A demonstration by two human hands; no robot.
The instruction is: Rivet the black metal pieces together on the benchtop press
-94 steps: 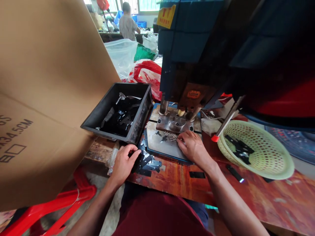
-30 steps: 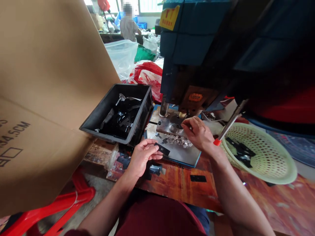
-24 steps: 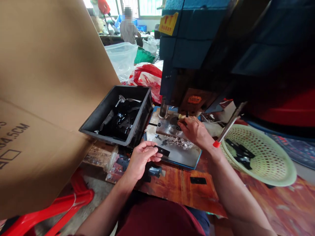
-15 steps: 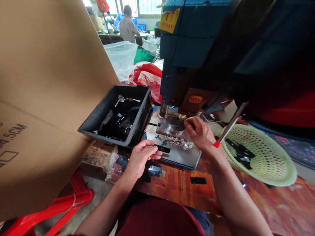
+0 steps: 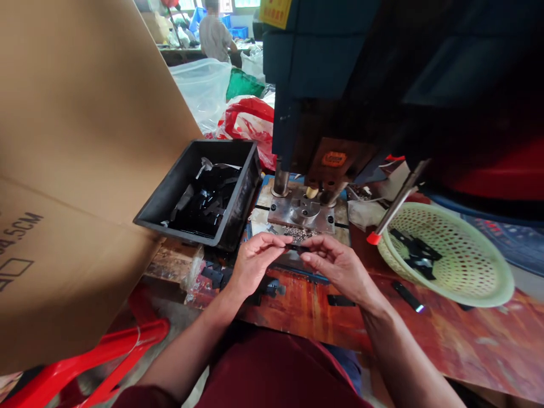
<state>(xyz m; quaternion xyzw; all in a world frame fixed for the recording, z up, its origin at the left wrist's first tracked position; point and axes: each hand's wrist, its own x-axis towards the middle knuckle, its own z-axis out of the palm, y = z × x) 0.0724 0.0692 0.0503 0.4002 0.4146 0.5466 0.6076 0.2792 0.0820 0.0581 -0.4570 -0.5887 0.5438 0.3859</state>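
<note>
Between my two hands is a small flat black plate (image 5: 296,247), seen nearly edge-on. My left hand (image 5: 255,262) pinches its left end, and my right hand (image 5: 334,262) has thumb and fingers on its right end. Just behind them lies a heap of tiny shiny metal bits (image 5: 301,233) on the press base. Farther back sits a steel die block (image 5: 304,211) with a round insert, under the head of a blue press (image 5: 327,73). My fingers partly cover the base's front part.
A black bin (image 5: 225,229) of dark plates stands at left, beside a large cardboard box (image 5: 85,141). To the right, a pale green basket (image 5: 476,272) holds more plates near a red-tipped lever (image 5: 395,207). Loose black plates (image 5: 341,300) lie on the wooden table (image 5: 297,314). A person (image 5: 215,37) works far back.
My right hand has come back from the die toward me and now grips the black plate's other end. The plate has tilted edge-on, and my view has shifted slightly.
</note>
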